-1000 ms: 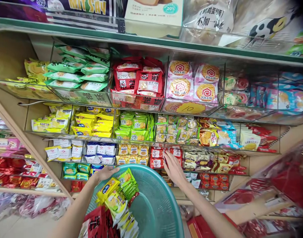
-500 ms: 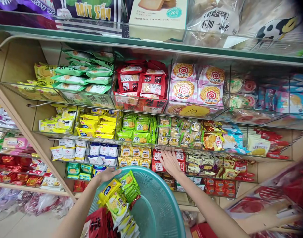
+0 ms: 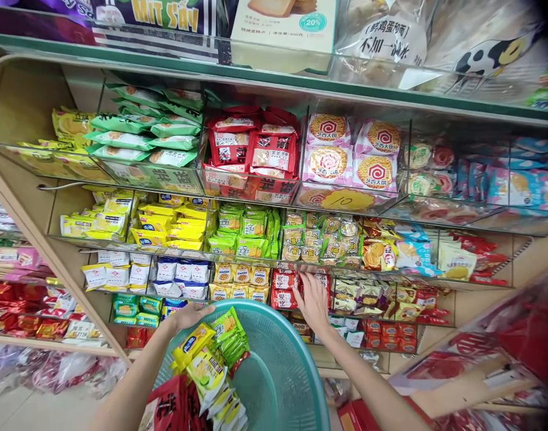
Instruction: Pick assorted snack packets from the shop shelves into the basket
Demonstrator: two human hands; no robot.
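My left hand (image 3: 188, 316) is closed over the left rim of a round teal plastic basket (image 3: 296, 383). Inside the basket lie a bright green snack packet (image 3: 231, 338), yellow packets (image 3: 206, 365) and dark red packets (image 3: 177, 404). My right hand (image 3: 314, 302) reaches past the basket to a low shelf. Its fingers rest over red snack packets (image 3: 284, 290) with white lettering, thumb apart on the left. The fingertips are partly hidden among the packets, and none is lifted from the row.
Yellow "Cookies" packets (image 3: 239, 281) sit left of the red ones; brown-and-cream packets (image 3: 361, 297) sit right. Clear shelf lips and dividers front each row, with a shelf edge (image 3: 247, 260) just above my right hand. A red box (image 3: 368, 413) stands low on the right.
My right hand has curled its fingers further over the red packets, with the thumb moved apart. The whole view has shifted slightly. My left hand keeps its hold on the basket.
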